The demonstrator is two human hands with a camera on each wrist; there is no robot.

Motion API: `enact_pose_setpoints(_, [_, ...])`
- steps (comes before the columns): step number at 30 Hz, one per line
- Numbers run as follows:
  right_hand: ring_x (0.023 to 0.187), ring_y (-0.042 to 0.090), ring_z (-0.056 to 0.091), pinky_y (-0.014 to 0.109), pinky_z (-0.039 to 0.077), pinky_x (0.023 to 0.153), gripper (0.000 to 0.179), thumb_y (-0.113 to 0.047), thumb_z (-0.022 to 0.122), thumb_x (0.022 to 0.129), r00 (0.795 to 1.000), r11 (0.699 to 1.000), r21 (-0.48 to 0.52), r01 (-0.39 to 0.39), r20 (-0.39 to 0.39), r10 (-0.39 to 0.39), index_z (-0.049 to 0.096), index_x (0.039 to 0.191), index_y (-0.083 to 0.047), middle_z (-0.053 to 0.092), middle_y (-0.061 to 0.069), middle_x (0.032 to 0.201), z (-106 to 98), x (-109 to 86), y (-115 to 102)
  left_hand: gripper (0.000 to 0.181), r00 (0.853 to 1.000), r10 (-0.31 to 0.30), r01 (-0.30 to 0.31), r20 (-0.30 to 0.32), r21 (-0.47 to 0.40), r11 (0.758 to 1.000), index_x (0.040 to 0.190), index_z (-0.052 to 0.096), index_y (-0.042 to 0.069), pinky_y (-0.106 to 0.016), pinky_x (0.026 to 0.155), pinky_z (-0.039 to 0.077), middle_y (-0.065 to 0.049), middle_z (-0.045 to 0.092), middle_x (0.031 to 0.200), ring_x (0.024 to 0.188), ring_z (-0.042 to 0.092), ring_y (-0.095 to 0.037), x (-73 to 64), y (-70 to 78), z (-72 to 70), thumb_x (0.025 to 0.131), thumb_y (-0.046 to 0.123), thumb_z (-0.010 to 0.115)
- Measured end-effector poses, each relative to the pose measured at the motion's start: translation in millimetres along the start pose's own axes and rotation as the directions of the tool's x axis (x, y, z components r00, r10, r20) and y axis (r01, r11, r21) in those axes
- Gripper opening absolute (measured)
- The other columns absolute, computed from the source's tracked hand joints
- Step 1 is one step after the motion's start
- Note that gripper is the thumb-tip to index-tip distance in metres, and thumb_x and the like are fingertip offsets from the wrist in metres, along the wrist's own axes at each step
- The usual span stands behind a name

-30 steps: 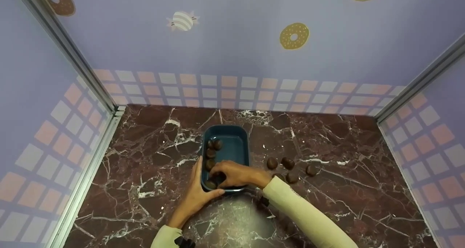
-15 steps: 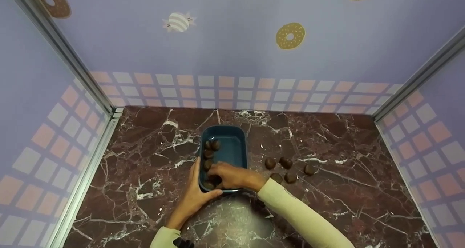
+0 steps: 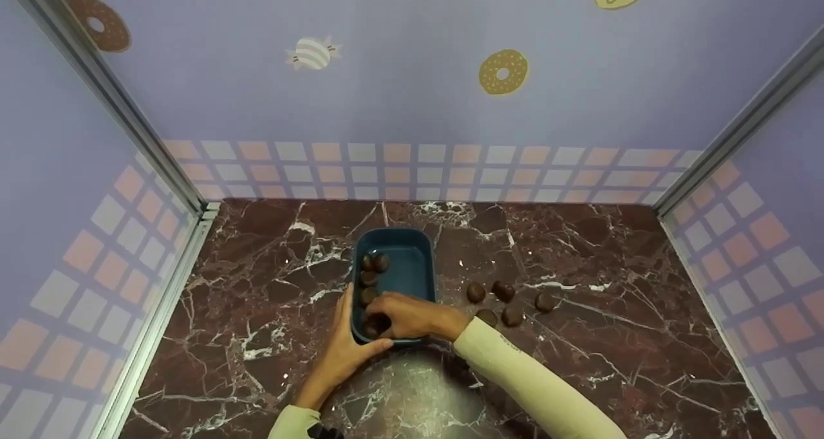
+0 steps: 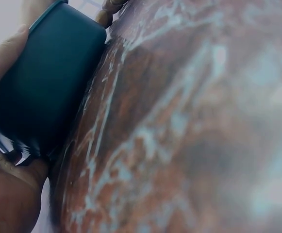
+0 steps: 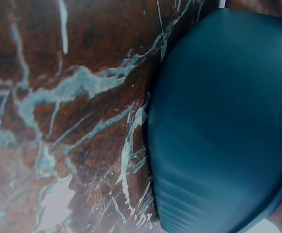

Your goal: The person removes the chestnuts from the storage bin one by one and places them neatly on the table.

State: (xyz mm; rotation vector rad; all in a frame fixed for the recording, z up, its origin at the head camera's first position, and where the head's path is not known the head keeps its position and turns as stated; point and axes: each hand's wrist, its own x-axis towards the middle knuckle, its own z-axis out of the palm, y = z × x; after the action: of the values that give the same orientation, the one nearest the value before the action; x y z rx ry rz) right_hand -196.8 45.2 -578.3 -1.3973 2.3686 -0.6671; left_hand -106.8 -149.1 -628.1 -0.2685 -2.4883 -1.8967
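Observation:
A deep teal baking dish stands on the marbled table. Several brown chestnuts lie in a line along its left wall, with another beside the far end of the line. My left hand holds the near left corner, fingers along the left side and thumb along the near end. In the left wrist view the thumb lies against the teal wall. My right hand reaches into the dish over its right side, its curled fingers round a chestnut in the near left corner; the fingertips are partly hidden.
To the right of the dish lie several loose chestnuts, one partly behind the right sleeve. A patterned lilac wall stands behind the table, and metal-edged side panels close it in left and right.
The right hand has shifted slightly inside the dish, and more of the chestnut at the near left corner now shows. The left hand keeps its hold. The head view has tilted a little.

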Motion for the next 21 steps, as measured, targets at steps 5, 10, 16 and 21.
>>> enact_pose_setpoints(5, [0.111, 0.016, 0.067, 0.030, 0.054, 0.100, 0.036, -0.022, 0.092, 0.092, 0.999, 0.999, 0.016, -0.035, -0.026, 0.035, 0.079, 0.124, -0.012, 0.076, 0.002, 0.119, -2, -3.6, -3, 0.136, 1.000, 0.008, -0.008, -0.001, 0.000, 1.000, 0.178, 0.005, 0.007, -0.075, 0.127, 0.017, -0.026, 0.004, 0.182, 0.166, 0.010, -0.050, -0.6, -0.1, -0.4, 0.083, 0.025, 0.100])
enact_pose_setpoints(10, [0.122, 0.020, 0.063, 0.034, 0.052, 0.108, 0.040, -0.021, 0.088, 0.095, 0.990, 0.996, 0.043, -0.077, -0.115, 0.081, 0.076, 0.132, -0.010, 0.074, 0.005, 0.129, -16, -19.7, -8, 0.137, 1.000, 0.010, -0.010, 0.006, -0.017, 1.000, 0.178, 0.004, 0.006, -0.072, 0.128, 0.018, -0.024, 0.006, 0.182, 0.166, 0.012, -0.049, -0.3, -2.0, 2.5, 0.083, 0.024, 0.100])
enact_pose_setpoints(16, [0.119, 0.025, 0.069, 0.043, 0.057, 0.105, 0.043, -0.014, 0.087, 0.096, 0.963, 0.986, 0.159, -0.058, -0.252, 0.098, 0.071, 0.134, -0.004, 0.074, 0.009, 0.130, -27, -41.2, -6, 0.136, 1.000, 0.009, -0.009, -0.001, -0.032, 0.999, 0.177, 0.004, 0.005, -0.070, 0.127, 0.019, -0.024, 0.007, 0.181, 0.165, 0.016, -0.048, -0.2, -2.3, 2.5, 0.083, 0.022, 0.100])
enact_pose_setpoints(21, [0.114, 0.028, 0.072, 0.051, 0.060, 0.099, 0.043, -0.015, 0.086, 0.097, 0.939, 0.971, 0.230, -0.069, -0.314, 0.141, 0.069, 0.135, -0.004, 0.074, 0.011, 0.127, -30, -63.8, -3, 0.137, 1.000, 0.002, -0.002, -0.003, -0.032, 0.999, 0.177, 0.005, 0.005, -0.072, 0.127, 0.018, -0.025, 0.006, 0.181, 0.165, 0.013, -0.049, 0.6, -1.7, 1.2, 0.082, 0.024, 0.101])
